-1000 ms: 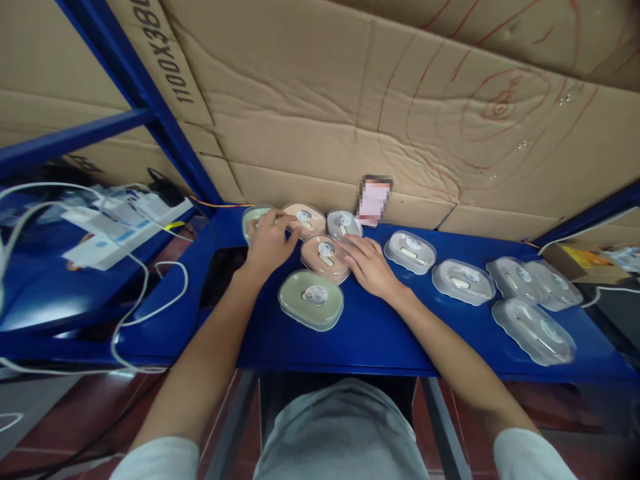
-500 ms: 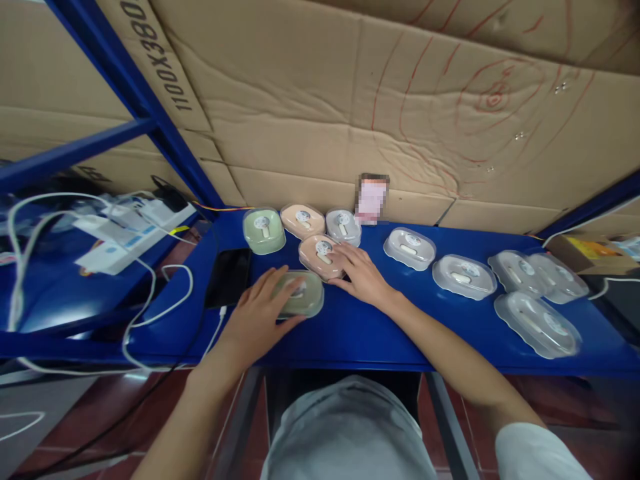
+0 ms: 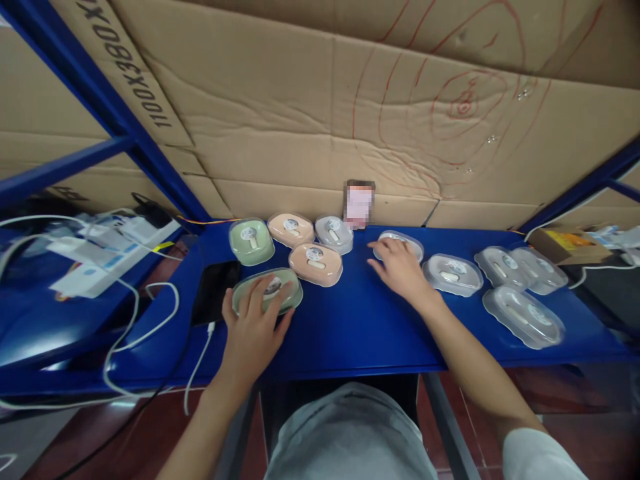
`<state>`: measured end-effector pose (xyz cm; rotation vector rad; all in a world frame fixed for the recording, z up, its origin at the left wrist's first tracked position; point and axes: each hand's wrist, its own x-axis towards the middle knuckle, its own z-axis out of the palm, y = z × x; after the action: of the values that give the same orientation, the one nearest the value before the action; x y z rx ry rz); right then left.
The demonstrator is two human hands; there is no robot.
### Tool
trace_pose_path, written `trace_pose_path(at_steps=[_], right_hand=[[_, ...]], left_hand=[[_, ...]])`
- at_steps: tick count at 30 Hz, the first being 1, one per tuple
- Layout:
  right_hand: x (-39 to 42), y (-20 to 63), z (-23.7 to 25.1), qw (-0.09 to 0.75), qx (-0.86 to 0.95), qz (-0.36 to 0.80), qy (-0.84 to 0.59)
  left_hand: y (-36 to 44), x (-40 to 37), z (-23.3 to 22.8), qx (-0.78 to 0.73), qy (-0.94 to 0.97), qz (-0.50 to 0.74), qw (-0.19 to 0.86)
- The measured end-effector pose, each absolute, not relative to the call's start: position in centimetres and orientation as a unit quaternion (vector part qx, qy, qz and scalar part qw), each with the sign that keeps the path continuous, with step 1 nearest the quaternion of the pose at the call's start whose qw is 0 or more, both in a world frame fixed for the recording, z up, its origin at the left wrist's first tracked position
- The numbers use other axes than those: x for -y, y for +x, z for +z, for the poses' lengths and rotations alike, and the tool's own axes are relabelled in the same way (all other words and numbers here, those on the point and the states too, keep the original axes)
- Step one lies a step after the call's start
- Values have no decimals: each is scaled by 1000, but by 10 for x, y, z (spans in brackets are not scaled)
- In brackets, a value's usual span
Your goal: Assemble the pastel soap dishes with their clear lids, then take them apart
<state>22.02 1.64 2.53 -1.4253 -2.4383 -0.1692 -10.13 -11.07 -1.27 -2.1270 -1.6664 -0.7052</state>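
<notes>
Lying crosswise under left hand (image 3: 253, 327): green case (image 3: 267, 291)

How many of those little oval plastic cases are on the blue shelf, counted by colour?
Green oval plastic cases: 2, one under the left hand.
Peach oval plastic cases: 2.
Grey oval plastic case: 1.
Clear oval plastic cases: 5, one under the right hand.
Total: 10 on the blue shelf.

Storeroom or packing bay: you face blue steel racking (image 3: 350, 333), cardboard lining (image 3: 280, 120), rows of packaged cases (image 3: 523, 313).
</notes>
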Motion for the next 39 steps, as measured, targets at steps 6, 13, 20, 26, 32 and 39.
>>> trace_pose_path(at_steps=[6, 13, 20, 26, 32, 39], right_hand=[[-17, 282, 14, 107, 820, -85, -556], [6, 328, 7, 180, 788, -122, -576], [47, 385, -5, 233, 710, -153, -647], [65, 380, -28, 240, 724, -142, -631], [68, 377, -37, 255, 725, -135, -625], [69, 379, -38, 268, 731, -111, -618]], left_hand=[[-54, 100, 7, 473, -831, -246, 159], [-18, -6, 51, 536, -786, -304, 53], [50, -104, 62, 662, -667, -337, -58], [89, -131, 50, 707, -602, -371, -18], [95, -146, 46, 691, -606, -394, -24], [98, -149, 41, 694, -593, -408, -21]])
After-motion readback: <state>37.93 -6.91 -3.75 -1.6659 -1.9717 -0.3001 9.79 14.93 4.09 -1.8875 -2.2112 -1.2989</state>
